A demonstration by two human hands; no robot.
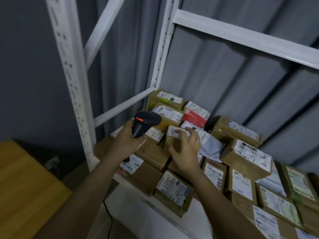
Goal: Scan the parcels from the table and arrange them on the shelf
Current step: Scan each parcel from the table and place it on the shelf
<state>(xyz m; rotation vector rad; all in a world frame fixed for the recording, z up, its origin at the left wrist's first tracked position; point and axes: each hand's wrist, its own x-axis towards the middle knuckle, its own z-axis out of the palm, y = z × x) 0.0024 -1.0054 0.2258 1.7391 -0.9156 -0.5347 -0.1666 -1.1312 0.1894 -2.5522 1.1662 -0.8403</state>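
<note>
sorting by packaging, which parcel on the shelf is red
The red parcel near the back of the shelf, behind the right hand; the rest are brown or grey.

White metal shelf (120,105) — crowded with labelled cardboard parcels (245,156).

shelf frame (72,80): white painted metal, smooth
parcels (172,192): brown cardboard, matt, paper labels
scanner (146,122): black plastic, slight sheen
table (25,187): wood, smooth
mailer bag (212,147): grey plastic film, creased
</note>
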